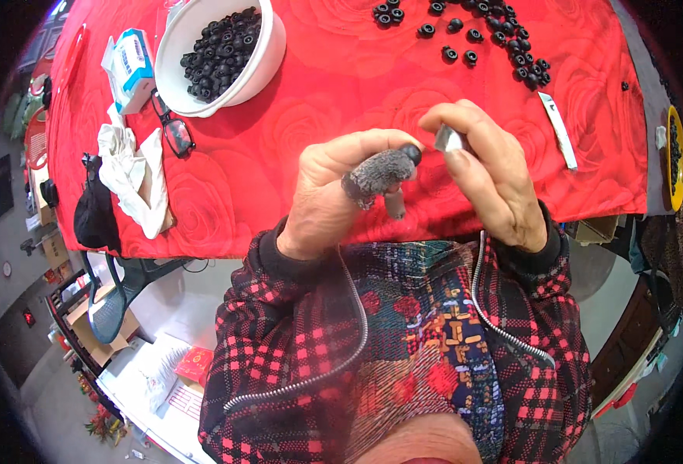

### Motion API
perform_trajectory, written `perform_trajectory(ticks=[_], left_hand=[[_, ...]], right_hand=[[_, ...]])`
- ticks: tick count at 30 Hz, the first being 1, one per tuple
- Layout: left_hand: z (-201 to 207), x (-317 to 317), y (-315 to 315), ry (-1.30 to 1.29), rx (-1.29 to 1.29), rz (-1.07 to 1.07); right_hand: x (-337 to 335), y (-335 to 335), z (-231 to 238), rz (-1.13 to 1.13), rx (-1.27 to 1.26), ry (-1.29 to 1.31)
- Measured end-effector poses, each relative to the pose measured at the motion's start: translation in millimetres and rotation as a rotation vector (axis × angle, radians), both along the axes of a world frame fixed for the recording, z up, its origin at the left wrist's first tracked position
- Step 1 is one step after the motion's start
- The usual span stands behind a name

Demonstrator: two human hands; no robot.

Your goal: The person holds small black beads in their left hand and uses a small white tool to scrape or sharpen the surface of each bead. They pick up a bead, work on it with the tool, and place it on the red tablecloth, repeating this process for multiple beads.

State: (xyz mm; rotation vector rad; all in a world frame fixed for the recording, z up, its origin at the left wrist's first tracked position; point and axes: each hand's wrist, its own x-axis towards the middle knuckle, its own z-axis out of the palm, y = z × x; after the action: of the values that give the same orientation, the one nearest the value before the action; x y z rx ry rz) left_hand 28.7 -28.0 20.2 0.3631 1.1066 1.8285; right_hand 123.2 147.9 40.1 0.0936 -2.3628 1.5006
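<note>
Plaid jacket (pixel 276 340); left grip (pixel 322 185) pinches black piece (pixel 412 152).

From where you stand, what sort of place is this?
Perhaps a home doubling as a workshop: a red rose-patterned tablecloth, a white round plastic bowl of small black parts, and black-framed eyeglasses beside it.

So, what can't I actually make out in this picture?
All in head view:
Held end of the metal piece: hidden by fingers of the right hand.
Underside of the round black piece in the left hand: turned from view.
Bottom of the white bowl: covered by black pieces; rim cut off by upper edge.
Contents of the yellow tray: too small.
</note>
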Motion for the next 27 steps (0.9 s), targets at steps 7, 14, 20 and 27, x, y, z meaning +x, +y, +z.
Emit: perform_trajectory(ticks=[7, 14, 20, 27], left_hand=[[1, -1, 2, 0.0, -0.045, 0.016], [-2, -3, 1, 0.018, -0.061, 0.002], [-3, -3, 2, -0.026, -0.067, -0.008], [-3, -4, 3, -0.109, -0.077, -0.057]], right_hand=[[-6, -2, -7, 0.005, 0.033, -0.012], [-6, 0, -8, 0.022, 0.058, -0.033], [-6, 4, -8, 0.049, 0.096, -0.053], [-6, 8, -16, 0.092, 0.065, -0.042]])
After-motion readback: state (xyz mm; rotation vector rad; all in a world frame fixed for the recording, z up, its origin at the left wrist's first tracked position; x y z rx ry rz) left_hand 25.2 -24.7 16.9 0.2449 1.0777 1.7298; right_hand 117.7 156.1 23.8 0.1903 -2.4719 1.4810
